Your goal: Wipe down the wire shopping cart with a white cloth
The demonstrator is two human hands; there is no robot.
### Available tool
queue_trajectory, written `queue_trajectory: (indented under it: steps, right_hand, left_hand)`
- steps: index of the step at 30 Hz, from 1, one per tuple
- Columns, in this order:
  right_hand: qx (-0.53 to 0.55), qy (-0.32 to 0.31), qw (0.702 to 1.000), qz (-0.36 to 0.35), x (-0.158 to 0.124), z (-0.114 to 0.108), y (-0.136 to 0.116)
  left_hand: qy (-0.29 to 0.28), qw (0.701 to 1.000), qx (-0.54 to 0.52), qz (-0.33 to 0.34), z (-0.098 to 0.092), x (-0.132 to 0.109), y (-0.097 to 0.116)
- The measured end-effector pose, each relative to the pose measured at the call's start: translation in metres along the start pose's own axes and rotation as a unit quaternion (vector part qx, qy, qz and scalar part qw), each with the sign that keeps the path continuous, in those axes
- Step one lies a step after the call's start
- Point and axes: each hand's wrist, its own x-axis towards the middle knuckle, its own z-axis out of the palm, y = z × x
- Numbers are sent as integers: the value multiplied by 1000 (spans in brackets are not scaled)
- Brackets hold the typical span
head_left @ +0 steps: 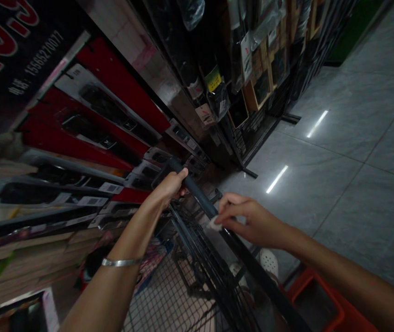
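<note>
Head view. My left hand (171, 183) is wrapped round the far end of the dark cart handle (197, 193), fingers closed on the bar. My right hand (252, 221) sits nearer along the same bar, fingers pinched narrow on a small white wipe (214, 224) pressed against it. A silver bracelet (120, 262) rides the left wrist.

The handle runs as a diagonal from far left to near right, topping a black wire cart (190, 276). I judge the bar stiff, smooth, likely a little slick; it will not give under pressure. Best hold is a full wrap, as the left has it. The wipe looks soft, light and crumpled; it takes only a fingertip pinch and could slip off a round bar easily.

Containers: the cart basket holds something with a pink and blue print at the near left, too dim to name. Near right, a red plastic crate (321, 299) stands on the floor, its inside dark; I cannot tell what it holds.

To the left, shelves (89, 120) carry long boxed goods in red, black and grey packaging. Far off, more hanging packets on a dark rack (252, 78). Grey tiled floor (338, 161) to the right, with streaks of reflected light.
</note>
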Motion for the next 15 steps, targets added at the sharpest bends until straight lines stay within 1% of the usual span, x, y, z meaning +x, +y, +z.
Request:
queue_trajectory:
  steps: [2,4,6,7,8,10,13,15]
  right_hand:
    - [-28,39,998,-31,35,8,12]
    - [-45,73,996,-31,63,14,21]
    - [-78,88,992,-41,80,19,24]
    - [-103,88,989,-53,82,20,24]
    - [-132,82,985,-69,81,21,22]
    - [-188,58,975,-102,68,21,14]
    - [-236,14,963,-127,32,18,-1]
    - [-238,-8,964,-118,6,17,-13]
  left_hand:
    - [-9,1000,2,-1,-1,-1,0]
    - [-7,1000,0,-3,-1,0,0]
    - [6,1000,-6,-2,0,2,-1]
    - [13,1000,-9,0,0,3,-1]
    - [20,1000,-11,1,1,4,-2]
    - [28,1000,-14,5,3,5,-2]
    - [44,999,-12,10,7,4,-3]
    - [62,998,-6,16,10,4,-4]
